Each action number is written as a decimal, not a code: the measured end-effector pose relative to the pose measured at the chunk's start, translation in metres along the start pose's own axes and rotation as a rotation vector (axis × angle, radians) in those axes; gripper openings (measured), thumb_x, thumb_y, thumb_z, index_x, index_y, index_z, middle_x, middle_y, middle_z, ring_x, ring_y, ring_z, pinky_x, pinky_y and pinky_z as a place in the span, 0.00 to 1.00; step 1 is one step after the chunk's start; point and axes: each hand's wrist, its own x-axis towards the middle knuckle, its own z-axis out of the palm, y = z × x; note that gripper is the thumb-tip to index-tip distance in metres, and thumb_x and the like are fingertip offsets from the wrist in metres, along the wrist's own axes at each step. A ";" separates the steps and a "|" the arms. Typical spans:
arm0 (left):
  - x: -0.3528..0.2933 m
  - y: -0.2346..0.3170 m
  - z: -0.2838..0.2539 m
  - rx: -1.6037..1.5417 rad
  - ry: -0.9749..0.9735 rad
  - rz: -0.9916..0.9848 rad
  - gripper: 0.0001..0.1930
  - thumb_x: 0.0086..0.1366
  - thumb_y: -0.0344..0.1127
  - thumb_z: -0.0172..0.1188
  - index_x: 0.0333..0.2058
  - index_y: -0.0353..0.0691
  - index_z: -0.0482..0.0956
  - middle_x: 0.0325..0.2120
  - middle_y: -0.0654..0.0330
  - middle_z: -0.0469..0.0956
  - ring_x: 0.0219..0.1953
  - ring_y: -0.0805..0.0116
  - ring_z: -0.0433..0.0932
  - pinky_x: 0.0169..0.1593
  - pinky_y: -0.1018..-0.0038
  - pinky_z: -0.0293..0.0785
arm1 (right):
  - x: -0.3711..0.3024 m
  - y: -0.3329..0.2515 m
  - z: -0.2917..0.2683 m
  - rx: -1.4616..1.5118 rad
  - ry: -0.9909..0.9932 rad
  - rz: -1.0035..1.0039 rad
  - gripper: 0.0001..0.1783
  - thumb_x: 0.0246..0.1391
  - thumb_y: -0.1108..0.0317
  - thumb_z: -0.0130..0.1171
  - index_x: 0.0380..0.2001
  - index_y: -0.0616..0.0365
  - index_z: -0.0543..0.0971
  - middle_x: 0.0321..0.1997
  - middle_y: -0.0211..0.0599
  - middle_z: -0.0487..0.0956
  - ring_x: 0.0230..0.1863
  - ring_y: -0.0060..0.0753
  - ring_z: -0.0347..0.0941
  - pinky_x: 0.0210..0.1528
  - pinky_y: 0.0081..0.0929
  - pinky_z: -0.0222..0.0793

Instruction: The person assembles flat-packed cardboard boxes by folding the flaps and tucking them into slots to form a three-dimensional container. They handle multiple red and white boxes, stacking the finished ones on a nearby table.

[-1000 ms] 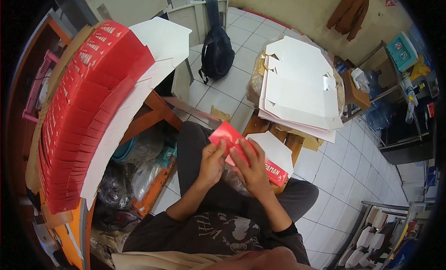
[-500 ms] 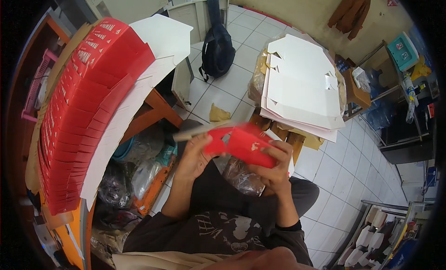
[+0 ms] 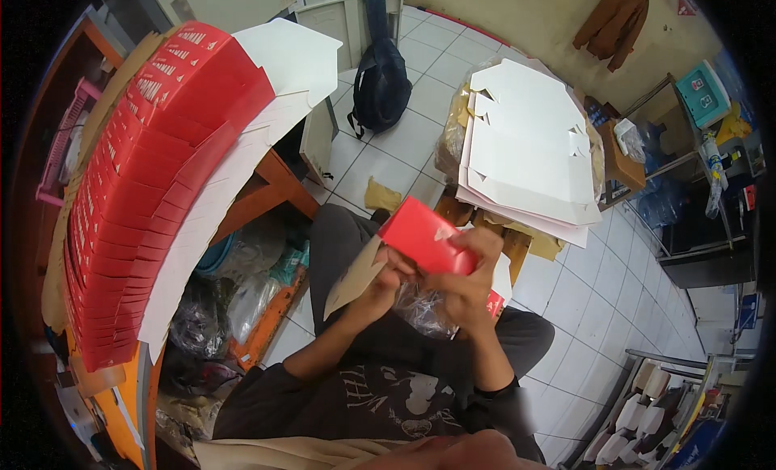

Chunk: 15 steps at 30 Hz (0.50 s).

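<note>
Above my lap I hold a partly folded red cardboard box (image 3: 420,234), tilted, its red wall facing up. My right hand (image 3: 470,276) is closed around its right end, thumb beneath and fingers over the edge. At the left end my left hand (image 3: 381,294) is closed, fingers bent against the box's edge and partly hidden by it. A plain greyish-tan flap (image 3: 354,278) sticks out past that hand to the lower left. To my left rises a tall row of nested red boxes (image 3: 153,179) with white inner sides.
White flat cardboard blanks (image 3: 529,139) lie stacked ahead to the right on a wooden stand. A black backpack (image 3: 380,86) leans at a pale panel. Plastic bags (image 3: 250,312) fill the space under the orange table frame (image 3: 259,203). A brown paper scrap (image 3: 381,195) lies on the tiles.
My left hand has moved right and slightly down, closer to my right hand. The box has turned more steeply, and its tan flap has swung to point lower left.
</note>
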 end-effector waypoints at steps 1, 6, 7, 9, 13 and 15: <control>0.001 0.000 -0.011 0.082 -0.164 0.062 0.28 0.60 0.48 0.65 0.50 0.35 0.67 0.55 0.52 0.68 0.55 0.65 0.68 0.58 0.66 0.63 | 0.004 0.006 -0.003 0.086 -0.006 0.104 0.05 0.32 0.71 0.58 0.12 0.47 0.80 0.48 0.38 0.68 0.52 0.44 0.62 0.55 0.39 0.59; 0.003 0.038 -0.006 1.458 -0.637 0.219 0.32 0.44 0.47 0.69 0.48 0.42 0.71 0.50 0.58 0.71 0.54 0.56 0.68 0.58 0.61 0.62 | 0.026 0.039 -0.014 0.545 -0.088 0.603 0.11 0.42 0.80 0.50 0.15 0.59 0.79 0.49 0.42 0.67 0.57 0.39 0.63 0.61 0.36 0.55; -0.003 0.024 -0.014 1.478 -0.626 0.225 0.27 0.47 0.44 0.68 0.45 0.42 0.72 0.47 0.59 0.73 0.52 0.58 0.70 0.57 0.61 0.63 | 0.026 0.049 -0.010 0.639 -0.093 0.700 0.11 0.44 0.80 0.50 0.16 0.60 0.79 0.49 0.42 0.68 0.58 0.39 0.62 0.61 0.37 0.55; -0.013 0.000 -0.034 1.519 -0.608 0.221 0.17 0.52 0.40 0.65 0.39 0.42 0.74 0.41 0.61 0.76 0.47 0.63 0.74 0.55 0.63 0.64 | 0.012 0.068 0.004 0.568 -0.204 0.600 0.07 0.48 0.74 0.55 0.30 0.56 0.82 0.54 0.42 0.68 0.60 0.41 0.61 0.63 0.40 0.52; -0.013 -0.004 -0.054 1.147 -0.565 -0.312 0.09 0.60 0.37 0.59 0.37 0.41 0.75 0.31 0.59 0.78 0.36 0.56 0.77 0.42 0.64 0.71 | -0.003 0.046 0.020 0.034 -0.384 0.347 0.20 0.48 0.58 0.66 0.46 0.43 0.80 0.62 0.45 0.64 0.63 0.50 0.59 0.64 0.45 0.52; -0.023 -0.011 -0.063 0.941 -0.460 -0.419 0.10 0.63 0.35 0.57 0.41 0.38 0.75 0.32 0.55 0.79 0.37 0.56 0.78 0.39 0.65 0.73 | -0.012 0.040 0.012 -0.058 -0.565 0.248 0.23 0.45 0.52 0.68 0.46 0.42 0.81 0.61 0.46 0.64 0.62 0.53 0.61 0.62 0.46 0.57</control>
